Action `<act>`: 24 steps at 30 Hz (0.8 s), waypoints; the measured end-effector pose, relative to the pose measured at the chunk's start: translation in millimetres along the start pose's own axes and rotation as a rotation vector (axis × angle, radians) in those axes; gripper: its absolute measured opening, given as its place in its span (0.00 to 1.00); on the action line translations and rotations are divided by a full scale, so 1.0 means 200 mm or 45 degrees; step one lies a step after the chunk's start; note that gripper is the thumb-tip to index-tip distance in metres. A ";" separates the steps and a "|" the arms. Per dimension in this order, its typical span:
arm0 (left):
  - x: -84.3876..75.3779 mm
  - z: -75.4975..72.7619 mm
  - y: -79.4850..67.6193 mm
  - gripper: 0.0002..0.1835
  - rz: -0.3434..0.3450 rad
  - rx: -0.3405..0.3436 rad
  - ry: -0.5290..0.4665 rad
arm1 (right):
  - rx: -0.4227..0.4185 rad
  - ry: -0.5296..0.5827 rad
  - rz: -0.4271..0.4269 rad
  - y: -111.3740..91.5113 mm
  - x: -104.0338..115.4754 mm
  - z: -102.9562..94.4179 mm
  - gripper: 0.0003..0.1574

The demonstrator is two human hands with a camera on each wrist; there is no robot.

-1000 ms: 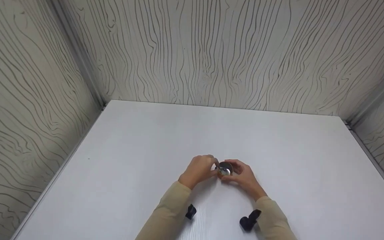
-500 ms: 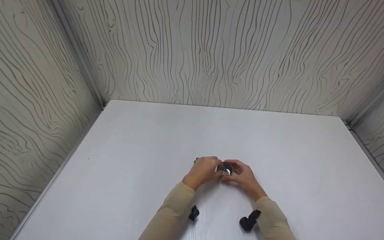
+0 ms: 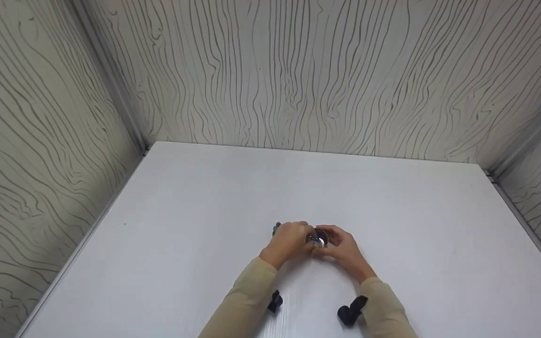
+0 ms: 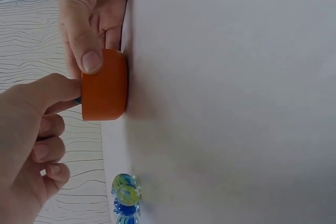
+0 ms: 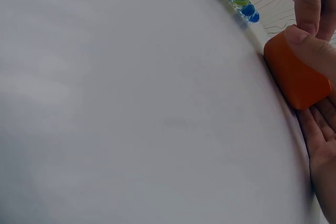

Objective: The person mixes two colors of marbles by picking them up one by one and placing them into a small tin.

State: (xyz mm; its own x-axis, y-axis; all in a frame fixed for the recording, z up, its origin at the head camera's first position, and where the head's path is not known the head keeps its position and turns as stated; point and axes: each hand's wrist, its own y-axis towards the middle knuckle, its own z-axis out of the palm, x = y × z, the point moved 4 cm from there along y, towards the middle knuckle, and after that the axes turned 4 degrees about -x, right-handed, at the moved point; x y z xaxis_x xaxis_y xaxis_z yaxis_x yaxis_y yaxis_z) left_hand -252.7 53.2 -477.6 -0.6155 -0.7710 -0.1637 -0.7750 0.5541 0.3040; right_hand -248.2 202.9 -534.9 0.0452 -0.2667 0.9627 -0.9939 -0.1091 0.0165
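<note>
A small orange cup (image 4: 105, 90) with a shiny inside (image 3: 320, 241) stands on the white table. My right hand (image 3: 345, 251) holds it from the right, thumb against its wall and fingers behind it. Over the cup's mouth is my left hand (image 3: 289, 241), thumb and forefinger reaching in at the rim. A sliver of a dark bluish thing, apparently a marble (image 4: 77, 100), shows at those fingertips, mostly hidden. Several blue and yellow-green glass marbles (image 4: 126, 195) lie close together left of the cup; the right wrist view also shows these marbles (image 5: 241, 1).
The white table (image 3: 195, 197) spreads around the hands, bounded by pale wood-grain panels (image 3: 270, 75) at the back and sides. Black wrist mounts (image 3: 352, 311) stick out at both beige sleeves (image 3: 388, 305).
My left hand has moved a little to the right, from beside the cup to over its mouth, uncovering some marbles behind it. The right hand and cup have stayed in place.
</note>
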 end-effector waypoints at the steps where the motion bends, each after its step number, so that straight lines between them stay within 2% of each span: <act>1: 0.00 0.00 0.00 0.08 -0.004 0.008 0.000 | 0.000 -0.001 0.001 0.00 0.00 0.00 0.39; 14: -0.01 0.00 -0.01 0.11 -0.007 -0.015 -0.077 | -0.001 -0.020 0.005 0.01 -0.01 0.00 0.39; 24: 0.00 -0.01 0.00 0.10 0.005 -0.025 -0.034 | 0.004 -0.019 -0.041 0.00 0.00 0.00 0.38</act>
State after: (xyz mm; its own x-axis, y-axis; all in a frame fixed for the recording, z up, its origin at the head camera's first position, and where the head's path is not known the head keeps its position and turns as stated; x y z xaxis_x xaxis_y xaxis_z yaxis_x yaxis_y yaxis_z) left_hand -251.5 52.6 -476.4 -0.6224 -0.7600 -0.1874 -0.7696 0.5506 0.3232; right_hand -247.5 202.6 -534.4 0.0785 -0.2770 0.9577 -0.9916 -0.1209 0.0463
